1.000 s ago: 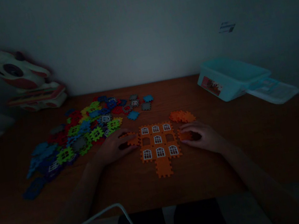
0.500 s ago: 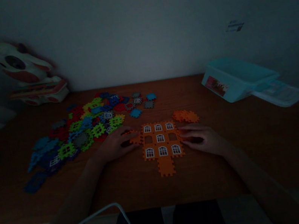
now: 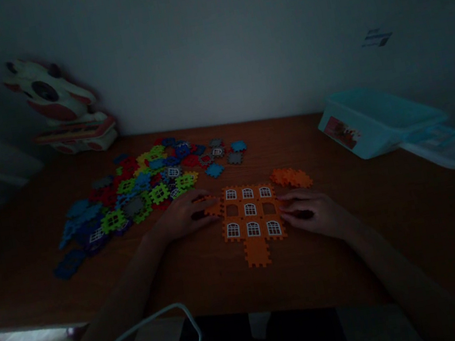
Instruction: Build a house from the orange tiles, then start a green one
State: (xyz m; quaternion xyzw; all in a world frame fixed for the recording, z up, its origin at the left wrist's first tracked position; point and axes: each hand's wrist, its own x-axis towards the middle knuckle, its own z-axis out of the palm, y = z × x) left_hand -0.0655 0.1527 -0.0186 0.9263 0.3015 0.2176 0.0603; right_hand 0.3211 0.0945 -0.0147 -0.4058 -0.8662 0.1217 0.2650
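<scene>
Shifted inward since the earlier frame, the right hand (image 3: 310, 214) now lies against the right edge of an orange interlocking-tile house (image 3: 252, 219), fingers curled; the dimness hides whether it grips a piece. At the opposite edge, the left hand (image 3: 183, 216) cups an orange tile (image 3: 214, 208). Both rest on the wooden bench (image 3: 314, 272), with a small pile of orange tiles (image 3: 290, 178) just beyond the house and a heap of multicoloured tiles (image 3: 138, 188) beside the left hand.

The left hand (image 3: 183, 216) hides part of an orange plastic tile (image 3: 215, 208), something under the right fingers (image 3: 296, 200) is too dark to tell, and the wall label (image 3: 376, 38) is too blurred to read.
</scene>
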